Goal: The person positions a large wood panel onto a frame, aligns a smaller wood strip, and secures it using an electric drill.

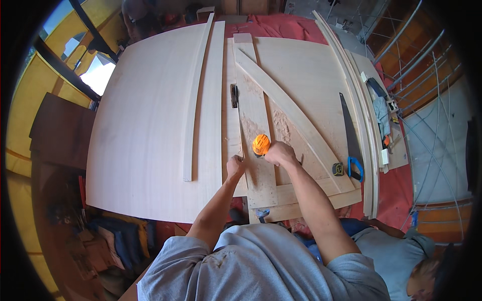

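My right hand (282, 153) is wrapped round an orange power tool that looks like a drill (261, 144), held over a long wooden board (262, 193). Its working end is hidden from above. Just left of it, my left hand (235, 166) is closed at the board's left edge; what its fingers hold, if anything, I cannot make out. Wood shavings (282, 128) are scattered beside the board. Farther up the same edge sits a small dark metal piece, perhaps a hinge or lock (234, 95). A blue clamp-like tool (262, 214) is at the near end.
Large pale panels (140, 125) cover the worktop. Loose battens (197, 110) and a diagonal strip (296, 108) lie across them. A handsaw (351, 130) and tape measure (338, 169) rest at right, beside stacked strips (369, 145). Another person (396, 256) is close at lower right.
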`<move>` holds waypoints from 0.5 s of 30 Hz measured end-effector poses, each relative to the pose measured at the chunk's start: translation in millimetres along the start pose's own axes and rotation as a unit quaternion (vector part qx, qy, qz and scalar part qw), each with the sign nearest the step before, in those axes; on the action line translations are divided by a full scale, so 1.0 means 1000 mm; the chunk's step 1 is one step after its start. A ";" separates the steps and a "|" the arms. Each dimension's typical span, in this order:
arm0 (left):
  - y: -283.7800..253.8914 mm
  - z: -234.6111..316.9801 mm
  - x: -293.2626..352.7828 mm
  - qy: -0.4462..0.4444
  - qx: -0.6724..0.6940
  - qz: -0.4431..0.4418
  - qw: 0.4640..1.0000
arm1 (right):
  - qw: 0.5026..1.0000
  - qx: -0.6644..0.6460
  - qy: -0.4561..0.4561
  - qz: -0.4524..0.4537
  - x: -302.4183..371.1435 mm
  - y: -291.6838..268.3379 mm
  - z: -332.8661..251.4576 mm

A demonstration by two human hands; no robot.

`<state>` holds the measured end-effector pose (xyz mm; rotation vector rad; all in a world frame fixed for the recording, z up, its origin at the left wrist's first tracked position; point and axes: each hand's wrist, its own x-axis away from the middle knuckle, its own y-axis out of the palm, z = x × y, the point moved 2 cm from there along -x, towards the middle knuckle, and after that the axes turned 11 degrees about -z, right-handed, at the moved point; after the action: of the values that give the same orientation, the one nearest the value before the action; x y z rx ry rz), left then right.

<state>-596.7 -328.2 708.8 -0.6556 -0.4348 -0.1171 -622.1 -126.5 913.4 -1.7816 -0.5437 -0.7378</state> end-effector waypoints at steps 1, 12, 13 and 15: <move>0.003 -0.005 0.013 -0.005 0.001 -0.013 1.000 | 1.000 0.002 0.004 0.006 0.002 0.000 0.001; -0.001 -0.052 0.158 -0.062 0.242 -0.116 0.961 | 0.997 -0.069 0.008 0.014 0.044 0.026 0.041; -0.005 -0.045 0.167 -0.029 0.288 -0.107 0.951 | 0.996 -0.091 0.012 0.016 0.040 0.035 0.064; -0.028 -0.085 0.157 0.010 0.297 -0.087 0.951 | 0.985 -0.165 -0.001 0.042 0.056 0.037 0.072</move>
<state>-431.2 -397.6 731.5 -0.0227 -0.4782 -0.1512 -542.2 -69.9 911.9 -2.0980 -0.3577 -0.8028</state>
